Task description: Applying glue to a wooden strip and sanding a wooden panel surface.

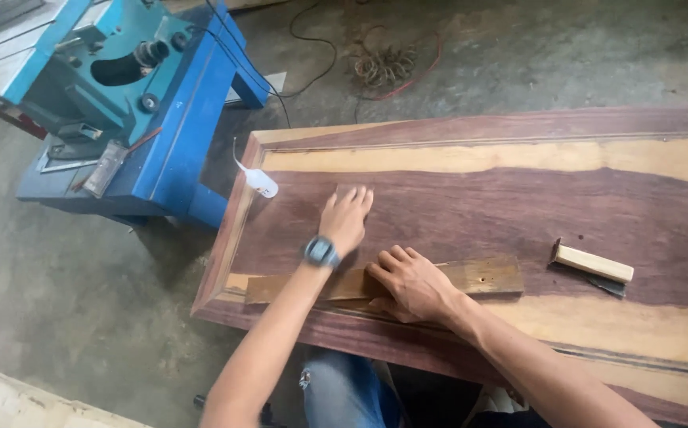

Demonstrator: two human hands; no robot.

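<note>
The left hand (346,218), with a wristwatch (322,252) on its wrist, lies flat with fingers together on the dark wooden door panel (518,198) at frame centre. The right hand (414,281), fingers spread, presses down on a flat wood strip (483,276) just below. A small wooden block (594,263) lies to the right. A white bottle (263,183) sits upper left of the hands; a blue machine (134,95) occupies the upper left corner.

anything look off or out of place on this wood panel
Nothing looks spilled or broken. The small white squeeze bottle lies on its side near the far left corner of the large reddish-brown wooden panel. The flat brown wooden strip under the right hand has a small hole.
</note>
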